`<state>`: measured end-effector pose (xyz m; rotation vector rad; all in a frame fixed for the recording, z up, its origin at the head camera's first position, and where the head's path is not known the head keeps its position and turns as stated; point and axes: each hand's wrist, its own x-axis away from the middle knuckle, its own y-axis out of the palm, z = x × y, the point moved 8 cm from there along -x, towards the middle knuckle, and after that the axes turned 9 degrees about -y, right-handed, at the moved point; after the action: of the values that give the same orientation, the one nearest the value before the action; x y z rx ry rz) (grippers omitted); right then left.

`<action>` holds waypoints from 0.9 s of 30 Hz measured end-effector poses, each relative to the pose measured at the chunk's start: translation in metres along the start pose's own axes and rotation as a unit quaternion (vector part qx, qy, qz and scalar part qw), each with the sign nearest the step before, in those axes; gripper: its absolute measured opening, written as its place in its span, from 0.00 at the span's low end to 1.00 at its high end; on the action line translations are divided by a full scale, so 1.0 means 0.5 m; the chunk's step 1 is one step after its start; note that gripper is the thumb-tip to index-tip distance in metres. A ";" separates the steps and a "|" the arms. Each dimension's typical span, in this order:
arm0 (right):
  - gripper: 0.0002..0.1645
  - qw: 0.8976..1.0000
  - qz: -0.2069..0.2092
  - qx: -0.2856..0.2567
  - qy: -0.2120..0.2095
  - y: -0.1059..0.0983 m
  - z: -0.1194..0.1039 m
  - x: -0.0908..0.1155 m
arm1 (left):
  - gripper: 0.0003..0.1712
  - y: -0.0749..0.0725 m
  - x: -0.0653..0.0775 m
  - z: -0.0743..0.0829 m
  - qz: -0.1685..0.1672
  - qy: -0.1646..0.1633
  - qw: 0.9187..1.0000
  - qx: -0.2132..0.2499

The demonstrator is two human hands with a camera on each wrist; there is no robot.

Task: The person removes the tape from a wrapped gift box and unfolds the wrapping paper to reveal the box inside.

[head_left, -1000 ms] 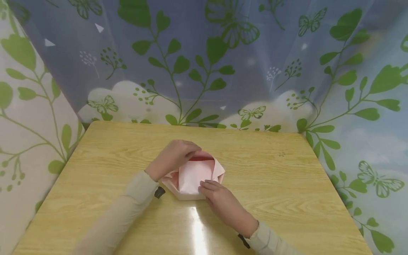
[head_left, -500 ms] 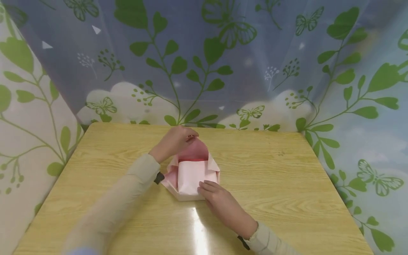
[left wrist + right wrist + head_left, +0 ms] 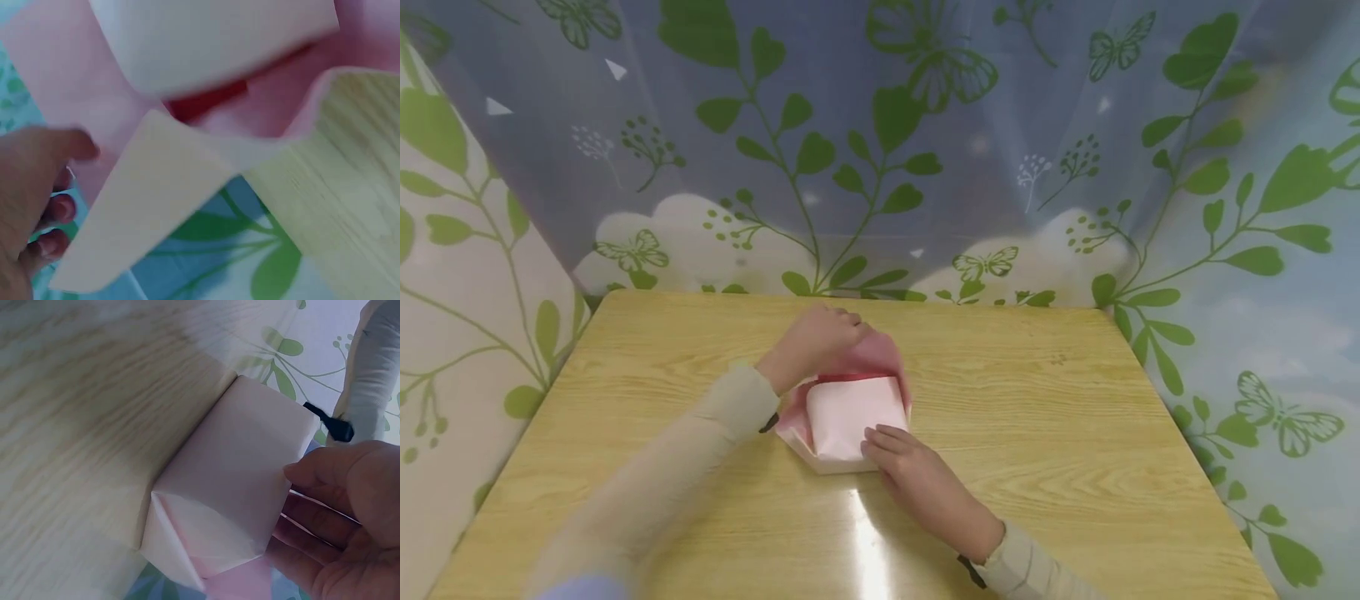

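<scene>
A box-shaped parcel (image 3: 850, 408) lies on the table in the head view, its top and near side covered by pale pink wrapping paper (image 3: 877, 352). The paper's deeper pink inner face stands up behind and left of it. In the left wrist view a strip of red (image 3: 209, 100) shows along the parcel's uncovered edge. My left hand (image 3: 812, 343) pinches the far flap, its thumb on the pink face and the other fingers behind it. My right hand (image 3: 925, 483) presses the parcel's near right corner with extended fingers, the thumb against its near side (image 3: 231, 434).
The wood-grain table (image 3: 1045, 433) spreads out around the parcel. A curtain (image 3: 820, 150) printed with green leaves and butterflies hangs behind the table's far edge and along both sides. Each wrist has a black strap (image 3: 972, 572) at the sleeve.
My left hand has moved away from me and opened the far flap outward, then shifted slightly right and down. The paper's right side fold has swung up off the parcel. The right hand stays put.
</scene>
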<state>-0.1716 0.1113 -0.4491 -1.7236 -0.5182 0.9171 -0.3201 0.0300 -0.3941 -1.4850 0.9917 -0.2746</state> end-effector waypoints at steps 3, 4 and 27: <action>0.21 1.000 0.003 0.001 0.001 0.000 0.001 0.001 | 0.05 -0.001 0.012 0.026 -0.031 0.007 0.998 0.057; 0.21 1.000 0.003 0.000 0.001 -0.001 0.001 0.001 | 0.04 0.000 0.014 0.034 -0.039 0.008 0.995 0.095; 0.08 0.954 0.218 -0.121 0.170 -0.066 0.195 0.048 | 0.36 0.059 0.082 0.117 -0.157 -0.004 0.958 0.241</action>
<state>-0.2307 0.1986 -0.4393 -2.2189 -0.0161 0.8546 -0.2675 0.0460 -0.4483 -1.1830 0.6167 -0.6884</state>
